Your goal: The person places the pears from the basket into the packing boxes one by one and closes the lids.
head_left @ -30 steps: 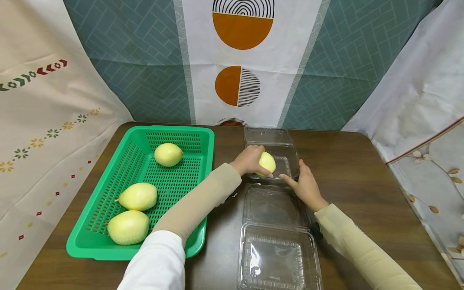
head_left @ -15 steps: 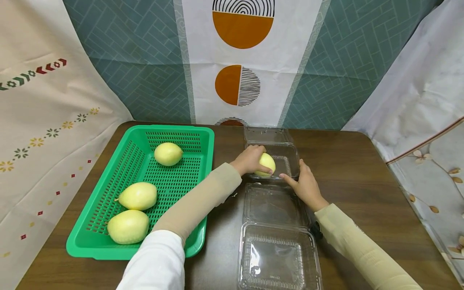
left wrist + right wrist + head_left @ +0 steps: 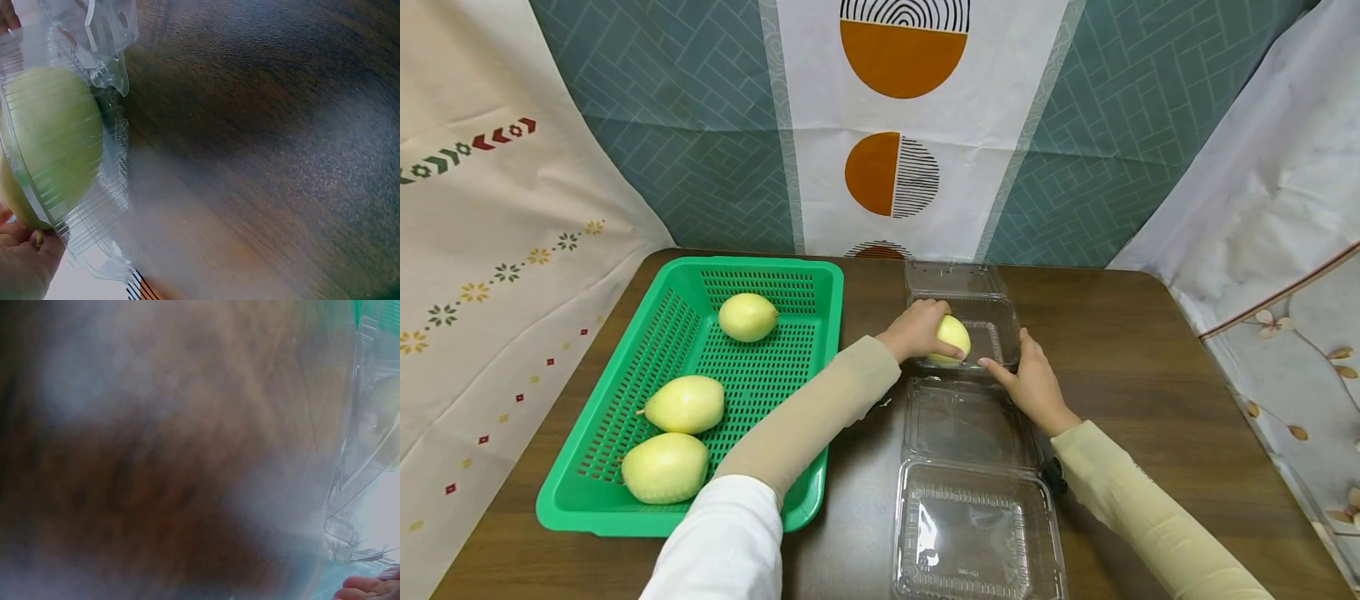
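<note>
My left hand (image 3: 919, 332) grips a pale yellow-green melon (image 3: 953, 337) at the left side of a clear plastic clamshell box (image 3: 992, 320) near the back of the table. In the left wrist view the same melon (image 3: 53, 137) shows through the ribbed plastic wall, its short stem close to the fingers (image 3: 25, 262). My right hand (image 3: 1032, 385) holds the front right corner of this box, thumb at the front edge and fingers along the right side. Only fingertips (image 3: 369, 589) of it show in the right wrist view, beside the plastic.
A green perforated basket (image 3: 831, 375) at the left holds several things' worth of room and three more melons (image 3: 666, 468). Nearer the front lies a second clear clamshell box (image 3: 970, 533), lid opened toward the back. Patterned cloth (image 3: 1037, 167) hangs behind the brown table (image 3: 1120, 350).
</note>
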Tool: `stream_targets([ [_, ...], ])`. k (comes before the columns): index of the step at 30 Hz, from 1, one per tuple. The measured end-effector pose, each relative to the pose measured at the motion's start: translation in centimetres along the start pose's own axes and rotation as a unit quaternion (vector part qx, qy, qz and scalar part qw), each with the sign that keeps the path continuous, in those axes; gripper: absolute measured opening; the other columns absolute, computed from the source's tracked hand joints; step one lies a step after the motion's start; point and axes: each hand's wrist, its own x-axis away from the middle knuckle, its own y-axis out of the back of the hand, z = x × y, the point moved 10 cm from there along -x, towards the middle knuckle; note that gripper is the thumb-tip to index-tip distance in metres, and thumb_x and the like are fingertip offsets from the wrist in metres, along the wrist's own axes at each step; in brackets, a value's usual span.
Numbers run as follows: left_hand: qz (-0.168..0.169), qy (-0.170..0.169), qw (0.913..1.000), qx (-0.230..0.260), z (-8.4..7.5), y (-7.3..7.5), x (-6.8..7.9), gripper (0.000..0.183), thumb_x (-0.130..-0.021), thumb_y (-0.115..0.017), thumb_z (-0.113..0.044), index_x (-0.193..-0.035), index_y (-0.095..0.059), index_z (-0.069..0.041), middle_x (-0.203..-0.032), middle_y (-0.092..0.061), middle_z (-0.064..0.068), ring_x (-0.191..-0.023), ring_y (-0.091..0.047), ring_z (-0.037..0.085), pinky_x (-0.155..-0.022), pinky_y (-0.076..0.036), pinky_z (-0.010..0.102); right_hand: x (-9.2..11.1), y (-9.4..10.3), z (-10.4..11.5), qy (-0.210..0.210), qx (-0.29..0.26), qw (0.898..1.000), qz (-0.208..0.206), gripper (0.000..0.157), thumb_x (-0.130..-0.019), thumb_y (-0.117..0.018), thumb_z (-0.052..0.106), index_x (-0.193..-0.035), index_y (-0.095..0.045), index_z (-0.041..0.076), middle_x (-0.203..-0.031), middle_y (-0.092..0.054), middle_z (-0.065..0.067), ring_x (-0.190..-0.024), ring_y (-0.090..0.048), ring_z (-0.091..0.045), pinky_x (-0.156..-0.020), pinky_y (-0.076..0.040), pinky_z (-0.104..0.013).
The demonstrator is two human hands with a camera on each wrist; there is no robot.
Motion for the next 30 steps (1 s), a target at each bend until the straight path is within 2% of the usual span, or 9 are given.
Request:
stream_targets([
  [14,-0.005,0.007,1.0000,-0.004,0.0,0.2,0.1,0.071,-0.078,-0.074,-0.047,-0.130,-0.051,-0.004,-0.124,-0.057,0.012,-0.113,-0.052,0.026,-0.092,-0.046,0.036,0.1,-0.1,-0.1,0.000,-0.002,1.000,-0.002,0.098,-0.089,-0.058,0.052,-0.146,-0.012,-0.013,-0.148,-0.024,-0.035,-0.135,-0.028,-0.049,-0.104,-0.032,-0.060],
  [22,-0.020,-0.020,0.9994,-0.019,-0.6,0.5,0.0,0.072,-0.076,-0.076,-0.046,-0.129,-0.053,-0.003,-0.122,-0.059,0.010,-0.115,-0.052,0.024,-0.100,-0.041,0.035,0.2,-0.1,-0.3,0.000,-0.002,1.000,-0.004,0.098,-0.090,-0.057,0.052,-0.146,-0.011,-0.013,-0.148,-0.024,-0.035,-0.134,-0.028,-0.049,-0.104,-0.033,-0.060],
  [27,-0.038,-0.023,0.9990,-0.002,-0.8,1.0,0.1,0.078,-0.074,-0.079,-0.044,-0.134,-0.048,-0.003,-0.137,-0.051,0.012,-0.136,-0.038,0.030,-0.113,-0.030,0.040,0.2,0.0,-0.1,0.002,-0.004,1.000,-0.006,0.100,-0.089,-0.057,0.055,-0.146,-0.012,-0.014,-0.148,-0.024,-0.036,-0.134,-0.028,-0.049,-0.104,-0.032,-0.060],
  [30,-0.047,-0.019,0.9987,0.002,-0.7,1.2,0.3,0.082,-0.074,-0.079,-0.044,-0.137,-0.045,-0.004,-0.143,-0.045,0.013,-0.141,-0.028,0.032,-0.116,-0.023,0.044,0.2,0.0,0.0,0.005,-0.005,1.000,-0.006,0.101,-0.088,-0.056,0.057,-0.146,-0.013,-0.013,-0.148,-0.024,-0.035,-0.134,-0.029,-0.049,-0.103,-0.033,-0.060],
])
